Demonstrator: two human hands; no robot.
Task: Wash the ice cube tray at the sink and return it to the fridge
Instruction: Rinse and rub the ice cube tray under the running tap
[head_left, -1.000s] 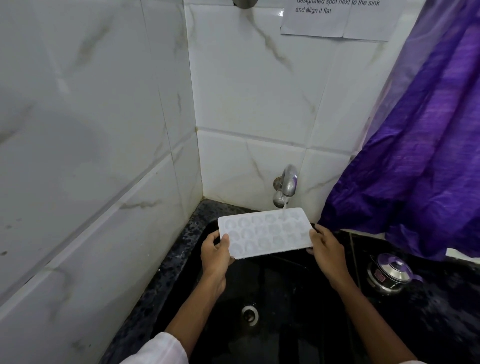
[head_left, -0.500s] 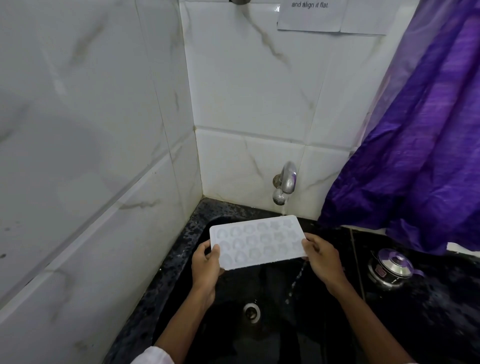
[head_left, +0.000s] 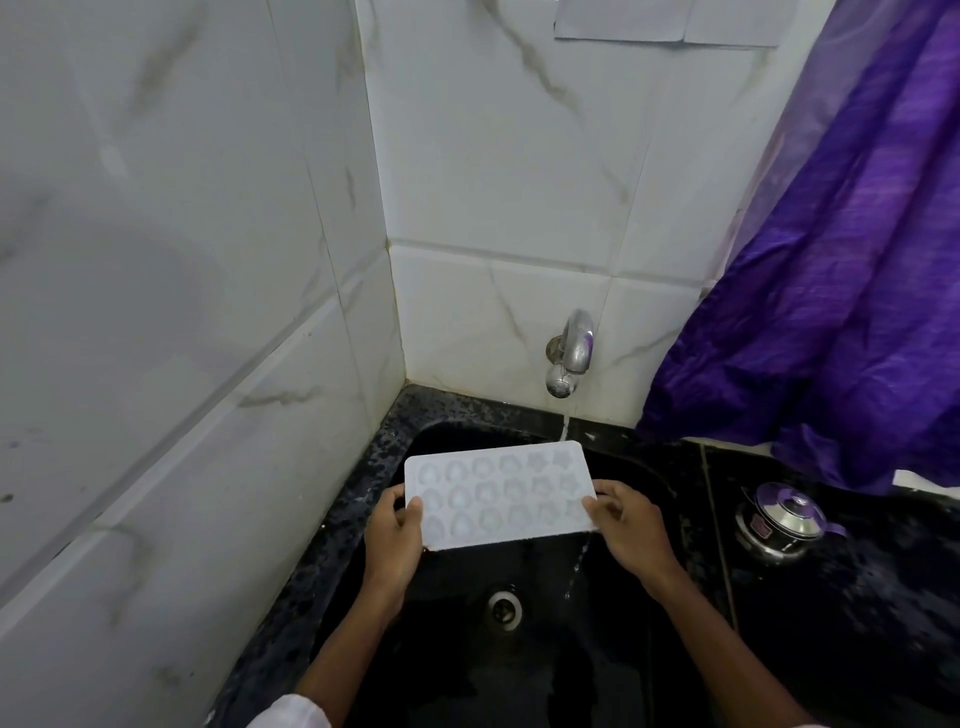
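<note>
Ice cube tray (head_left: 498, 493): white, moulds facing up, held over the sink (head_left: 467, 670), above its drain (head_left: 504, 609).
Your left hand (head_left: 392, 540): grips the tray's left short edge, thumb on top.
Your right hand (head_left: 628, 525): grips the tray's right short edge, thumb on top.
Tap (head_left: 569, 353): on the tiled wall behind the sink, running; its water stream (head_left: 565, 423) lands at the tray's far right corner.
Lidded steel pot (head_left: 779, 519): on the desk (head_left: 883, 597), right of the sink.
Purple curtain (head_left: 831, 286): hangs to the right, above the sink.
</note>
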